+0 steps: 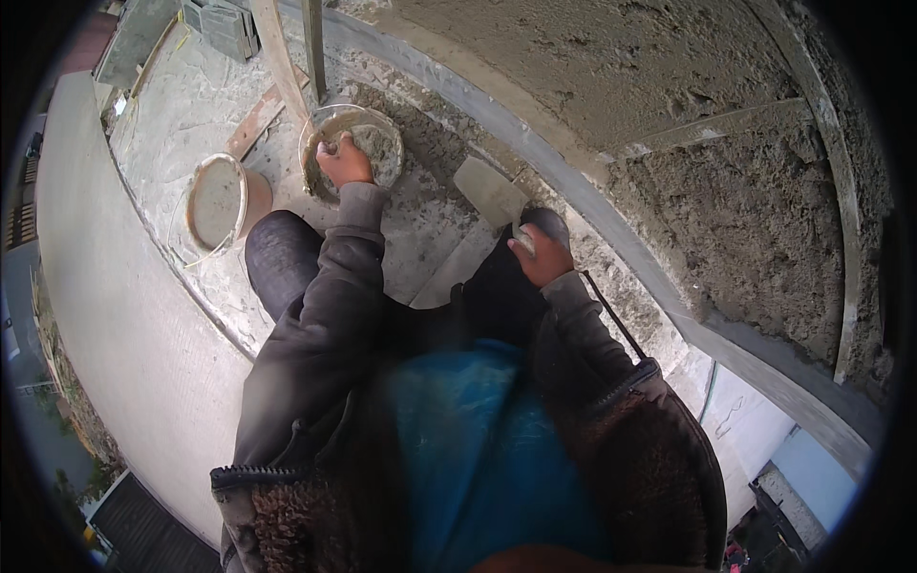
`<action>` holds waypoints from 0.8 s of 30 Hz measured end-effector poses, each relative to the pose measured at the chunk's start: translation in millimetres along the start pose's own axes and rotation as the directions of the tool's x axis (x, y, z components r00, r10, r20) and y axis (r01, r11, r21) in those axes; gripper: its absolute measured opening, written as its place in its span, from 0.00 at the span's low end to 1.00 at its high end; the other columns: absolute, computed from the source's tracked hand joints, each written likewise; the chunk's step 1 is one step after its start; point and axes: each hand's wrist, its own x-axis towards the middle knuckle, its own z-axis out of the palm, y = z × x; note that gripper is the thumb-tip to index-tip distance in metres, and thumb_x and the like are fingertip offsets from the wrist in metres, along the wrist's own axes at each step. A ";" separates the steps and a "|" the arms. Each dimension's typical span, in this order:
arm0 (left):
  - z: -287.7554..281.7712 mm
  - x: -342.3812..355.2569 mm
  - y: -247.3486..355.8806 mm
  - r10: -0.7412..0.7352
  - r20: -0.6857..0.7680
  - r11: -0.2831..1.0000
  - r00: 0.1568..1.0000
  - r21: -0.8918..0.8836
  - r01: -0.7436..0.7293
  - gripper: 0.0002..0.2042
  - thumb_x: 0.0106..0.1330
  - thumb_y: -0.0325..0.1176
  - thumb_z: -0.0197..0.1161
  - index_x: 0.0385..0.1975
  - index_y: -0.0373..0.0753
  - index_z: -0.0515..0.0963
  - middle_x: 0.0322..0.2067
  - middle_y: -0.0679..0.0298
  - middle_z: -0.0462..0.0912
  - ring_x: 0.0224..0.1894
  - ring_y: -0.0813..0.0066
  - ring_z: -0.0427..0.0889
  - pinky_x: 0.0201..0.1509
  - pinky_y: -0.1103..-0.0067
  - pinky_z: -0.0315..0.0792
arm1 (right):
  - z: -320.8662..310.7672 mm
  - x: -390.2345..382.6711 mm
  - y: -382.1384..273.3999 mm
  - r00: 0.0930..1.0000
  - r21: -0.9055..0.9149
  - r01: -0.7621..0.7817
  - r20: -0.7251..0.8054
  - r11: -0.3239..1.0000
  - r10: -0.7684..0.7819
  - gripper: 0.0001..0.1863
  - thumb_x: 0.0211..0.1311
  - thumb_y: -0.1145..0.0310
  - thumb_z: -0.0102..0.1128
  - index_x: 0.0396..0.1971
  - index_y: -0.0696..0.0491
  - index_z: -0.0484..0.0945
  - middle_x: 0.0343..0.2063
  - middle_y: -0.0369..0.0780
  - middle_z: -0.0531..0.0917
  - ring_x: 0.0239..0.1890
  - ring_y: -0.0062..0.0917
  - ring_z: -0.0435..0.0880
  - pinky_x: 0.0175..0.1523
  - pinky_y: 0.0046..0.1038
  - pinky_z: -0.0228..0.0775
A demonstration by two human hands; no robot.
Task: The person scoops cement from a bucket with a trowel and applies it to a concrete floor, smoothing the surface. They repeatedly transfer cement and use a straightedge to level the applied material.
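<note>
Fingers of the right hand (543, 256) are clenched on something, whether the left hand (349, 164) grips anything I cannot tell; right of both, the rough grey mortar-coated panel (735, 220) looks covered, its finish coarse; beneath the left fingers, the round pale bucket (399, 153) seems to hold unused grey mortar (375, 138); left of them, the smaller peach-coloured bucket (257, 198); in the right fingers, the flat grey trowel (490, 191).

Planks (277, 43) and slabs (220, 29) on a rough floor (158, 124), beside a pale ledge (115, 267).
At the top, one plank slants down across the end of a second; a narrow post (313, 53) stands just right of it. The slabs, grey, sit stacked farther left, near a larger grey sheet (136, 43). The ledge curves down the left side. Lower left show greenery (101, 477) and a dark ribbed panel (148, 530); lower right, a pale blue surface (817, 477).
</note>
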 end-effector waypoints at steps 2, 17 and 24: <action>-19.4 -50.7 1.5 -0.470 -0.233 0.738 0.852 0.425 0.524 0.43 0.58 0.46 0.71 0.66 0.24 0.58 0.63 0.40 0.66 0.63 0.47 0.68 0.68 0.62 0.62 | 0.7 1.1 10.5 0.995 -0.038 -0.058 -0.086 0.998 0.055 0.28 0.64 0.44 0.58 0.54 0.50 0.78 0.45 0.48 0.85 0.49 0.46 0.83 0.54 0.41 0.73; -46.9 -48.0 -105.9 -0.673 0.004 0.717 0.739 -0.240 0.654 0.42 0.64 0.50 0.65 0.69 0.30 0.52 0.64 0.43 0.64 0.55 0.49 0.77 0.43 0.63 0.82 | -45.4 32.4 -46.2 0.977 -0.393 -0.068 -0.213 0.917 -0.019 0.27 0.62 0.49 0.64 0.54 0.51 0.74 0.38 0.56 0.84 0.44 0.52 0.84 0.48 0.48 0.75; -59.1 -106.4 -123.2 -0.851 -0.025 0.499 0.525 -0.348 0.793 0.42 0.64 0.48 0.66 0.70 0.34 0.50 0.64 0.45 0.60 0.57 0.50 0.74 0.40 0.63 0.83 | -17.8 73.8 -119.6 0.980 -0.499 0.149 -0.040 0.854 -0.194 0.22 0.63 0.54 0.62 0.53 0.48 0.75 0.45 0.48 0.83 0.47 0.47 0.83 0.49 0.43 0.76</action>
